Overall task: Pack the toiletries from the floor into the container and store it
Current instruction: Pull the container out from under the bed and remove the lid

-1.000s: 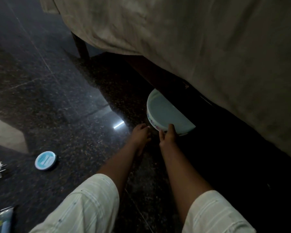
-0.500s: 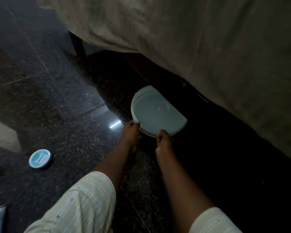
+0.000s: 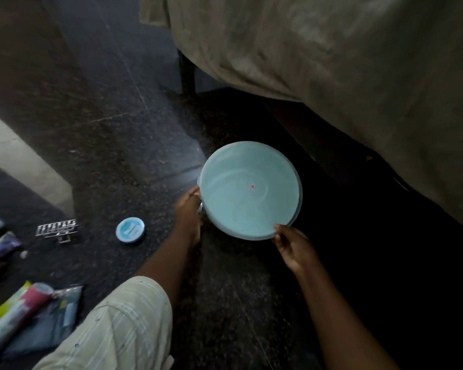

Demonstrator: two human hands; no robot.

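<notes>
A round container with a pale blue lid [image 3: 249, 190] sits just outside the dark gap under the bed. My left hand [image 3: 189, 212] grips its left rim and my right hand [image 3: 292, 245] grips its near right rim. On the floor to the left lie a small round blue tin [image 3: 130, 230], a silver hair clip [image 3: 56, 229], and several tubes and packets [image 3: 24, 313] at the frame's lower left edge.
A beige bedsheet [image 3: 345, 62] hangs over the bed at the upper right, with a dark bed leg [image 3: 186, 73] behind. The floor is dark polished stone [image 3: 104, 129]. A pale strip of floor [image 3: 24, 161] lies at the left.
Both hands have pulled the container out from under the bed toward me; its whole lid now shows. The view has swung left, bringing the tubes and packets into sight.
</notes>
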